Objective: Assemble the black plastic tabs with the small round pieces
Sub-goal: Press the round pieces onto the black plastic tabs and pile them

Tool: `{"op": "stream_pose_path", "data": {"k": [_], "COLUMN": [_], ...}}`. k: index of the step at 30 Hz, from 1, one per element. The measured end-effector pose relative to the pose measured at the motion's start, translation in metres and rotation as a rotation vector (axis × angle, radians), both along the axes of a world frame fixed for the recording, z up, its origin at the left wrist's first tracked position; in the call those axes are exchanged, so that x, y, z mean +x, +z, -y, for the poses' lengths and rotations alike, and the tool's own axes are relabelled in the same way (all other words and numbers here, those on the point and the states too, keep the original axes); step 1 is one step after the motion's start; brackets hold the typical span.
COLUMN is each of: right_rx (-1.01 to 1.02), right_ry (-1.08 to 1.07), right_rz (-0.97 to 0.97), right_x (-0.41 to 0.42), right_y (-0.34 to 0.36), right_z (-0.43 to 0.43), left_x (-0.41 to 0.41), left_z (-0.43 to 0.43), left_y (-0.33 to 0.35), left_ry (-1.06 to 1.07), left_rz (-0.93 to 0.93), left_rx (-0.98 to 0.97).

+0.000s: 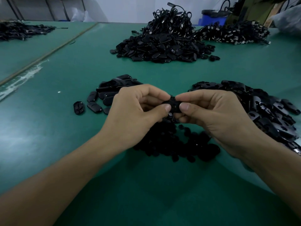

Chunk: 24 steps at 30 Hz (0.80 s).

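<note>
Two hands are meeting above the green mat [65,128]: the left hand [138,111] and right hand [210,115] are both pinching one glossy black tab [173,103]. Small round pieces [175,144] are lying heaped beneath, with flat holed tabs [268,115] piling rightward. A blue bin [213,19] at the rear is carrying a black liner [211,12], its contents unseen.

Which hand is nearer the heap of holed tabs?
Right. The right hand is just beside the heap of holed tabs; the left hand is farther off, beyond the black piece both hands pinch.
</note>
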State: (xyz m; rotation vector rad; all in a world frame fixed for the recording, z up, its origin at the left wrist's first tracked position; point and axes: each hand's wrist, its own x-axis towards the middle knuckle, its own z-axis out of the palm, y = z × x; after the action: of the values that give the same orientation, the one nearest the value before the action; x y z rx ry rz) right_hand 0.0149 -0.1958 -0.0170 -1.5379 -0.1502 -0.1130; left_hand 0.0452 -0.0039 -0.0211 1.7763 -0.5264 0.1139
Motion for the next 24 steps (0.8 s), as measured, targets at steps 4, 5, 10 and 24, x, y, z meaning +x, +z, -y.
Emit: {"op": "stream_pose_path", "data": {"k": [4, 5, 10, 24], "right_rx": [-0.057, -0.127, -0.711, -1.068], "right_ry": [-0.046, -0.085, -0.274, -0.205], "right_rz": [0.014, 0.034, 0.18, 0.066], "right_x": [0.0006, 0.001, -0.0013, 0.0014], "right_y": [0.0009, 0.0, -0.0042, -0.0039], "right_z": [-0.0012, -0.0009, 0.003, 0.0065], "left_x": [-0.0007, -0.0006, 0.0023, 0.0007], "left_z": [0.0, 0.0, -0.0012, -0.0012], "left_y": [0.0023, 0.0021, 0.0014, 0.0023], "left_ry": [-0.009, 0.007, 0.117, 0.106], "left_rz": [-0.056, -0.054, -0.047, -0.086], "left_rx": [-0.066, -0.062, -0.049, -0.092]}}
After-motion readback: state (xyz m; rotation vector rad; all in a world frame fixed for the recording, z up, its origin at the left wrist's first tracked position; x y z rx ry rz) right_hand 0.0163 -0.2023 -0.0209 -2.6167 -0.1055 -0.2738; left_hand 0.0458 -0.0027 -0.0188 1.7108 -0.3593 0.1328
